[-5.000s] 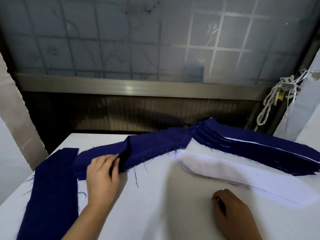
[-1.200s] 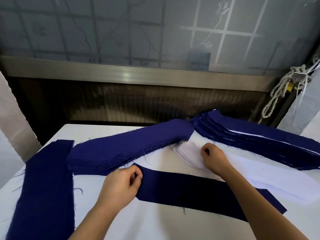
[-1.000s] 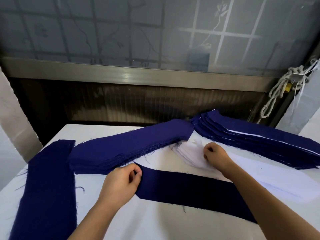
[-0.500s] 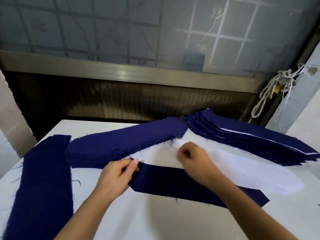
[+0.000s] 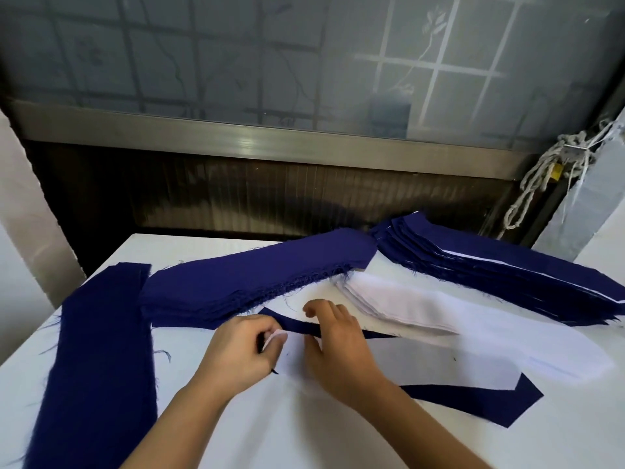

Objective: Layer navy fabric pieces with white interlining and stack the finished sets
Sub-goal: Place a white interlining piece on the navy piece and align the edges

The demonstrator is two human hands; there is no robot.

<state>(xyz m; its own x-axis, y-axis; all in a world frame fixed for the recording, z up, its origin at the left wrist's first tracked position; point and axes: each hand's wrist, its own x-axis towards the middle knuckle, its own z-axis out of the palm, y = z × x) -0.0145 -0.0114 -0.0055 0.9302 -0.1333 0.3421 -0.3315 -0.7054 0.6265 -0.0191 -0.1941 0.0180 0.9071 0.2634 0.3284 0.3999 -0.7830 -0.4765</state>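
White interlining (image 5: 439, 360) lies skewed over the navy piece (image 5: 490, 399) on the desk (image 5: 236, 434), so with your left grip (image 5: 236, 357) pinching its 9 o'clock end and right grip (image 5: 338, 353) flat on top, smooth it square toward 3 o'clock.

Dim window light, wide-angle edge distortion.

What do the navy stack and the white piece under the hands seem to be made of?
The navy stack: likely woven cloth, matte; loose threads fray from its cut edge. The white piece: thin, matte, smooth sheet, probably nonwoven interlining; its edges are clean, without fraying. The exact fibre cannot be told.
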